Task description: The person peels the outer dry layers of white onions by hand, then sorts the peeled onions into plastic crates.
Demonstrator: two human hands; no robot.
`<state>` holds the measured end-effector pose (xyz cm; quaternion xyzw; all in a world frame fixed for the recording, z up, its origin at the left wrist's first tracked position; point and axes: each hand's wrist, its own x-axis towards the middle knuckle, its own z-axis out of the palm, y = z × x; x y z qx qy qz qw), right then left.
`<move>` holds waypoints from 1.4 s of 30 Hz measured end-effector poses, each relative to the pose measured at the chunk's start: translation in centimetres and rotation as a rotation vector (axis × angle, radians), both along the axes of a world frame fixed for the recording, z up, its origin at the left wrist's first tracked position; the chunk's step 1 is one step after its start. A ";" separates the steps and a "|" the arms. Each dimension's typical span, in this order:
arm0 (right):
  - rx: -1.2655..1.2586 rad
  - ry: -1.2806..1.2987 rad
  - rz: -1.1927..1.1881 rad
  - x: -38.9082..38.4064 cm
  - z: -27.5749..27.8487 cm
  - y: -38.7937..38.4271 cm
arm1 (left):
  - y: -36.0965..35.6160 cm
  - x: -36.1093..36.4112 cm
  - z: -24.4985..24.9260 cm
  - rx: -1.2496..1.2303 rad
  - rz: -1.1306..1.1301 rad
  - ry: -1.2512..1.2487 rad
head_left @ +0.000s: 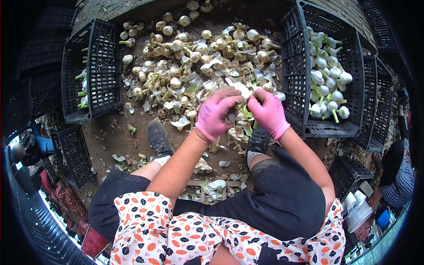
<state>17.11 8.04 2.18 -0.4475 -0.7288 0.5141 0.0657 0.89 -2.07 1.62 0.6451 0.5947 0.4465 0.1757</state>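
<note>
In pink gloves, my left hand [219,112] and my right hand [268,112] meet in front of me above the pile. Both hands are closed around a white garlic bulb [240,89], whose outer skin shows between the fingers. Part of the bulb is hidden by the gloves. Beyond them a heap of uncleaned garlic [176,81] with loose skins lies on the dirt floor. On the right, a tilted black crate [329,128] holds clean white garlic bulbs [323,90] with green stems.
At the left stands another black crate [104,73] with green stems showing through its side. More black crates [73,155] lie around the edges. A person in a striped top [397,187] is at the far right, and another person's blue sleeve [43,143] shows at the left.
</note>
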 end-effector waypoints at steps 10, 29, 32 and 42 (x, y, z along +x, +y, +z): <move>-0.064 -0.460 0.530 1.4 -3.1 -1.2 | -0.4 -2.0 0.0 -0.356 0.506 -1.648; -0.397 0.638 -0.340 0.0 -2.3 -0.2 | -0.5 4.9 -0.1 -0.573 0.376 -1.901; -0.359 0.622 -0.288 -0.2 -1.6 -0.3 | -0.2 4.4 0.6 -0.555 0.346 -1.791; 0.214 0.647 -0.163 0.7 4.4 2.3 | 4.3 6.4 4.0 -0.581 0.039 -1.884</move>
